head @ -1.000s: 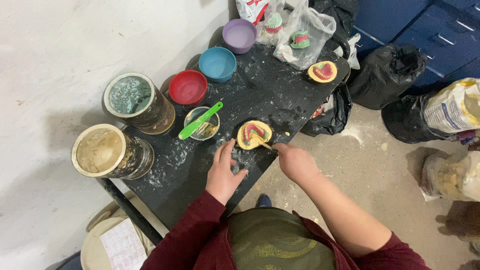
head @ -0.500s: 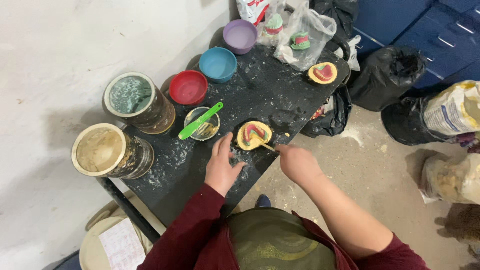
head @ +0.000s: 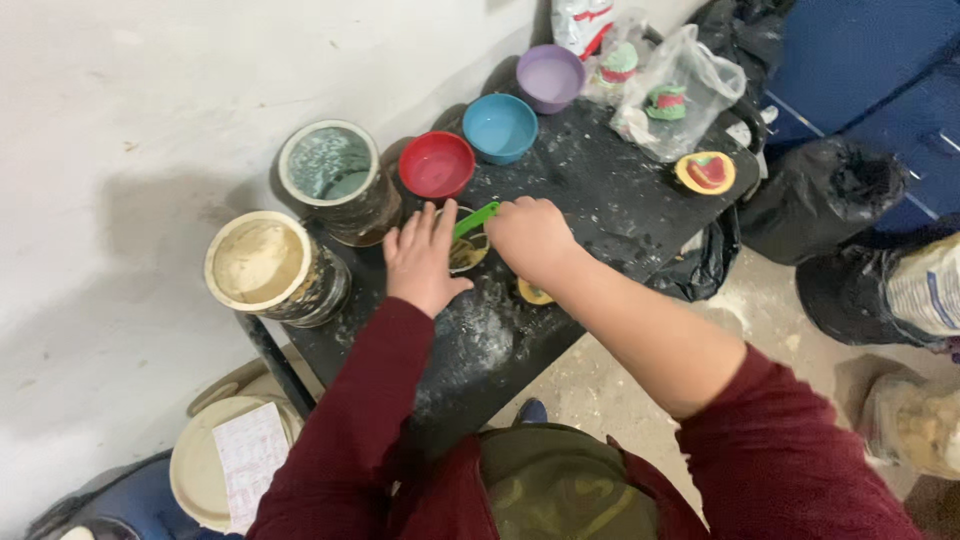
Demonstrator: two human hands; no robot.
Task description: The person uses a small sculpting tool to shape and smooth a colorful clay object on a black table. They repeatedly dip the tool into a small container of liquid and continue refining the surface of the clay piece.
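1. Left hand [head: 422,262] lies flat on the dark, powder-dusted surface [head: 600,190], fingers spread and pointing away from the body. Grip spread, nothing held. Fingertips reach the near rim of a small jar [head: 466,250] with yellowish contents.
2. Right hand [head: 530,238] is over the same jar from the right side, fingers curled, at the lower end of a green spatula [head: 476,219]. The spatula sticks out up and left from under the hand, across the jar mouth. Cannot tell whether the grip is pressed onto the spatula handle; the fingertips are hidden by the back of the hand.
3. A small round yellow piece [head: 533,293] lies on the surface just under the right wrist, mostly covered by it.
4. Row behind the jar, left to right: red bowl [head: 436,165], blue bowl [head: 500,127], purple bowl [head: 551,77]. The red bowl is just beyond the left fingertips, not touching.
5. Far left on the surface: a large can of beige paste [head: 262,263], and beside it a large can with grey-green contents [head: 330,165].
6. Far right edge of the surface: a yellow-rimmed disc with a red centre [head: 705,172], well apart from both hands. Behind it, a clear plastic bag [head: 676,95] holding a coloured piece.
7. Both sleeves are dark red.
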